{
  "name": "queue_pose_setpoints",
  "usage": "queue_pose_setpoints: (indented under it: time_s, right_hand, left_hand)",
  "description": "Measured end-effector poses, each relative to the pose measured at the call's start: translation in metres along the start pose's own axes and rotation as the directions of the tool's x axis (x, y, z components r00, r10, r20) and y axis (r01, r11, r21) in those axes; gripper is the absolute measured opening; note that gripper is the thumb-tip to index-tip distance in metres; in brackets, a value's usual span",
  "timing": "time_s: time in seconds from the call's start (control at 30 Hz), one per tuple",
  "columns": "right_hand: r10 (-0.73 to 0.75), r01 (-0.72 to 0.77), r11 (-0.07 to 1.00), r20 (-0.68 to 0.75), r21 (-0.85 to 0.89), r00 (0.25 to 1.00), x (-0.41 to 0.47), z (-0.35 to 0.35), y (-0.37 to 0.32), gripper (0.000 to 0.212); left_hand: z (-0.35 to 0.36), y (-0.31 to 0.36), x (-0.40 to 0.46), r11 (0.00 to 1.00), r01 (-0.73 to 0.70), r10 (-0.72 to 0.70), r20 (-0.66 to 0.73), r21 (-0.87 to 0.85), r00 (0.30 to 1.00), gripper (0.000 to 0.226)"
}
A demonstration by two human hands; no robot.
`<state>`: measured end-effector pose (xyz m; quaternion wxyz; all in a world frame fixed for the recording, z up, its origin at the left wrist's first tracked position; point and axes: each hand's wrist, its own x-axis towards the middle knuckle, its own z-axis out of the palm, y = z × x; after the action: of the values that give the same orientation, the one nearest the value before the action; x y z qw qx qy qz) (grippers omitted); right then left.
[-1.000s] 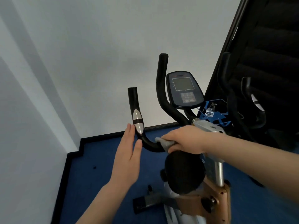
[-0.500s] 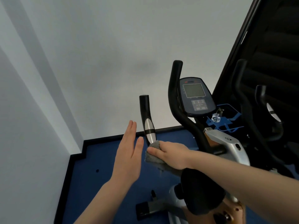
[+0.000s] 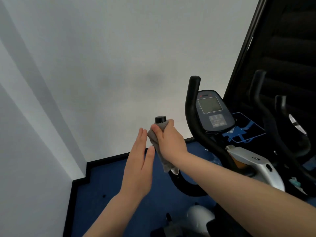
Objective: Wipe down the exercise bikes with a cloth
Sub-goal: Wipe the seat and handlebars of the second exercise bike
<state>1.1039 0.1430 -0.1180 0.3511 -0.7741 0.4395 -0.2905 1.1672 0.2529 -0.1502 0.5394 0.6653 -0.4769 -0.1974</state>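
Observation:
A black exercise bike stands at the right, with a console (image 3: 213,112) between its curved handlebars. My right hand (image 3: 168,140) grips a grey cloth (image 3: 159,147) wrapped around the upright left handlebar grip, whose black tip (image 3: 160,119) pokes out above my fingers. The cloth's loose end hangs down below my hand. My left hand (image 3: 139,165) hovers flat and open just left of the cloth, fingers straight and pointing up, close to the cloth but holding nothing. The second handlebar (image 3: 192,106) rises beside the console.
White walls meet in a corner at the left, edged by a black skirting (image 3: 109,159) above blue carpet (image 3: 106,202). A second dark bike (image 3: 273,134) and a black panel fill the far right. The silver frame (image 3: 253,161) of the near bike sits below the console.
My right hand has slid the cloth up the left grip, from its bend over the silver sensor to near the tip. The left hand has stayed flat beside it. The view has shifted.

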Motion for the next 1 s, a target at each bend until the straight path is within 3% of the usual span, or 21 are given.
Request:
queue_pose_setpoints:
  time_s: [0.07,0.13,0.2,0.23,0.3,0.4,0.47,0.53,0.73,0.9,1.0]
  right_hand:
    - [-0.055,0.055,0.998,-0.050,0.011,0.997,0.005,0.000,-0.003,0.033]
    - [-0.231,0.211,0.964,-0.112,-0.160,0.967,0.015,-0.005,-0.012,0.030]
    - [-0.524,0.396,0.722,-0.074,-0.567,0.848,0.026,-0.008,-0.023,0.020]
    - [-0.614,0.444,0.588,-0.017,-0.677,0.789,0.026,-0.008,-0.030,0.018]
    - [-0.651,0.503,0.488,0.087,-0.714,0.754,0.013,-0.008,-0.038,0.021]
    - [-0.551,0.499,0.669,0.083,-0.550,0.830,-0.025,-0.016,-0.041,0.030]
    - [-0.380,0.399,0.834,0.129,-0.380,0.916,-0.055,-0.024,-0.037,0.031]
    - [-0.234,0.280,0.918,0.188,-0.280,0.954,-0.088,-0.029,-0.029,0.033]
    - [-0.131,0.188,0.970,0.329,-0.151,0.935,-0.171,-0.049,0.010,0.021]
    - [-0.222,0.329,0.925,0.430,-0.191,0.875,-0.218,-0.063,0.033,0.029]
    - [-0.218,0.328,0.924,0.432,-0.198,0.875,-0.242,-0.071,0.045,0.031]
  left_hand:
    - [-0.006,0.001,0.001,0.999,-0.032,0.032,-0.012,0.022,0.999,0.046]
    - [-0.011,0.004,0.001,0.997,-0.050,0.051,-0.015,0.051,0.999,0.046]
    - [-0.016,0.009,-0.002,0.995,-0.061,0.063,-0.019,0.084,0.998,0.047]
    - [-0.020,0.011,-0.004,0.991,-0.065,0.068,-0.020,0.118,0.997,0.049]
    - [-0.029,0.014,-0.009,0.973,-0.064,0.071,-0.023,0.224,0.997,0.053]
    - [-0.046,0.018,-0.025,0.932,-0.037,0.066,-0.067,0.362,0.996,0.055]
    - [-0.055,0.022,-0.040,0.913,0.007,0.040,-0.109,0.407,0.993,0.054]
    - [-0.058,0.025,-0.058,0.892,0.058,0.003,-0.135,0.448,0.991,0.052]
    - [-0.050,0.022,-0.127,0.828,0.195,-0.120,-0.174,0.525,0.977,0.049]
    - [-0.032,0.013,-0.184,0.777,0.287,-0.231,-0.170,0.561,0.958,0.048]
    - [-0.028,0.014,-0.207,0.770,0.279,-0.252,-0.129,0.573,0.959,0.048]
